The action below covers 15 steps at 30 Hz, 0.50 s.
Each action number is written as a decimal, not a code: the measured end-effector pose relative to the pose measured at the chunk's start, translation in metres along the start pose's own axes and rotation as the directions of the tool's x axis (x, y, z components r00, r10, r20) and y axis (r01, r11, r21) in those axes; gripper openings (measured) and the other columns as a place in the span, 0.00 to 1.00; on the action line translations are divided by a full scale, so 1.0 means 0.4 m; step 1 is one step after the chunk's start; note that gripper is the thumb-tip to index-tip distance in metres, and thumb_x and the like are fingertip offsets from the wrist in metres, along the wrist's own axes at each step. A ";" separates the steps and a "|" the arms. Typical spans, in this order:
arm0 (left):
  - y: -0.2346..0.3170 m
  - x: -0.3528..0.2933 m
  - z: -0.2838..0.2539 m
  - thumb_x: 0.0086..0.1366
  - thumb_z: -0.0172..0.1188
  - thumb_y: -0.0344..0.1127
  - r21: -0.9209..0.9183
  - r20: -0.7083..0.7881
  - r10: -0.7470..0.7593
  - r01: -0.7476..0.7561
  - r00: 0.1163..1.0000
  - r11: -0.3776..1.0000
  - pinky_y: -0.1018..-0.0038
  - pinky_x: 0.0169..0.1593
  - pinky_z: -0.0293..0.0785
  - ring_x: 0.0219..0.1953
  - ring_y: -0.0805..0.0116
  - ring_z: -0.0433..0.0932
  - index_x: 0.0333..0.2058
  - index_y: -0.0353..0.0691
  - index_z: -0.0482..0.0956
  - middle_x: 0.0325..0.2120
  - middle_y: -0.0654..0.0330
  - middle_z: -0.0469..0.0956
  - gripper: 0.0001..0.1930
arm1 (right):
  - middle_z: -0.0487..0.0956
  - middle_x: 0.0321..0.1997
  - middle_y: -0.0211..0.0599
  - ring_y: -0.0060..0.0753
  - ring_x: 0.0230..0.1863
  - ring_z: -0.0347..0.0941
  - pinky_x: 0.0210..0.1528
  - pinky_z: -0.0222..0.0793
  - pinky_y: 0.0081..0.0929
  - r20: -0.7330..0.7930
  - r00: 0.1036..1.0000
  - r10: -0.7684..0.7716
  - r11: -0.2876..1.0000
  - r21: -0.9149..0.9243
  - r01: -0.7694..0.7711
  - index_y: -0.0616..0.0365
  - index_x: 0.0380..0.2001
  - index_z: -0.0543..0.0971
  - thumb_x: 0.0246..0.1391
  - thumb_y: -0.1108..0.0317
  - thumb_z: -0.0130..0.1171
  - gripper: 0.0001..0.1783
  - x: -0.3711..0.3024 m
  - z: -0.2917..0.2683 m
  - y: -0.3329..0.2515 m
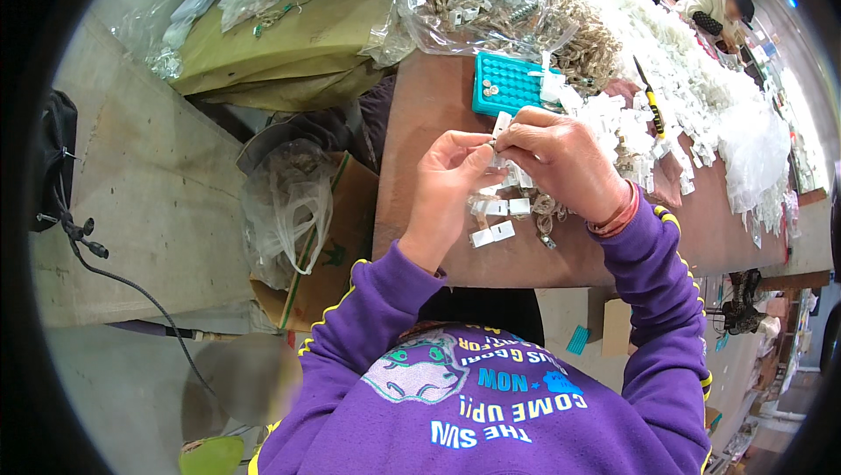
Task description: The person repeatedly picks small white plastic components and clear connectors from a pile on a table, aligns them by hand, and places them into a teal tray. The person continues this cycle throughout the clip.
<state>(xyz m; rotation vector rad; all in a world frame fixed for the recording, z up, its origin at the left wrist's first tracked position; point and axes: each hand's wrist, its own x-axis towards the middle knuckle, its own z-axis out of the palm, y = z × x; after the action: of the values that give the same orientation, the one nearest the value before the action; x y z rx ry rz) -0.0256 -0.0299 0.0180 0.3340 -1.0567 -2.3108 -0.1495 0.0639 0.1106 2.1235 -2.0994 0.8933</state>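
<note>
Above the brown-topped table (420,116), my left hand (448,186) and my right hand (569,160) meet with their fingers pinched together. Between the fingertips is a small white plastic piece (502,122), its upper end sticking out. The fingers cover the rest of it, so its full shape is hidden. Just below the hands lie several small white box-like pieces (502,231) and a beige cord bundle (547,205) with a metal end. A teal tray with round hollows (487,105) stands just beyond my hands, with a few small round parts in it.
A large heap of white pieces (701,81) covers the table's right side, with a yellow-and-black utility knife (655,112) on it. Beige cords fill a clear bag (438,15) at the back. A cardboard box (337,212) with a plastic bag stands left. Another person (714,9) sits far right.
</note>
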 end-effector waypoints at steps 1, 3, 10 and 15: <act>0.000 0.001 0.000 0.67 0.58 0.31 0.006 0.003 -0.003 0.003 1.000 1.000 0.75 0.41 0.80 0.35 0.69 0.81 0.41 0.35 0.74 0.38 0.56 0.79 0.08 | 0.76 0.26 0.38 0.44 0.27 0.76 0.30 0.72 0.32 -0.004 1.000 0.007 1.000 0.013 -0.007 0.58 0.28 0.80 0.46 0.74 0.61 0.03 -0.001 -0.002 0.000; 0.003 0.002 -0.004 0.67 0.57 0.33 -0.071 0.040 -0.032 0.035 0.999 0.997 0.74 0.43 0.80 0.38 0.69 0.81 0.42 0.36 0.74 0.38 0.57 0.79 0.08 | 0.77 0.27 0.38 0.42 0.27 0.77 0.30 0.72 0.31 -0.043 0.998 0.043 0.998 0.047 -0.041 0.57 0.29 0.80 0.46 0.74 0.62 0.04 -0.002 -0.003 -0.002; 0.009 0.004 -0.009 0.68 0.57 0.35 -0.114 0.072 -0.095 0.102 0.993 0.988 0.74 0.45 0.79 0.40 0.69 0.80 0.42 0.37 0.73 0.38 0.57 0.79 0.09 | 0.79 0.27 0.37 0.37 0.28 0.78 0.31 0.73 0.25 -0.187 0.974 0.130 0.981 0.165 -0.099 0.57 0.31 0.81 0.45 0.75 0.64 0.07 -0.003 0.013 -0.021; 0.003 0.002 -0.006 0.68 0.57 0.35 -0.147 0.018 -0.106 0.107 0.994 0.983 0.75 0.41 0.79 0.36 0.69 0.81 0.41 0.37 0.73 0.36 0.57 0.79 0.09 | 0.79 0.27 0.38 0.36 0.29 0.78 0.32 0.73 0.27 -0.078 0.982 0.174 0.960 0.234 -0.151 0.56 0.32 0.81 0.45 0.75 0.64 0.08 -0.002 0.015 -0.003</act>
<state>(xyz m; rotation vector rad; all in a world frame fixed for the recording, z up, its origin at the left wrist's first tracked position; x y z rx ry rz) -0.0246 -0.0325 0.0174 0.3276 -0.8852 -2.4721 -0.1462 0.0621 0.1057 1.9739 -2.2444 1.2866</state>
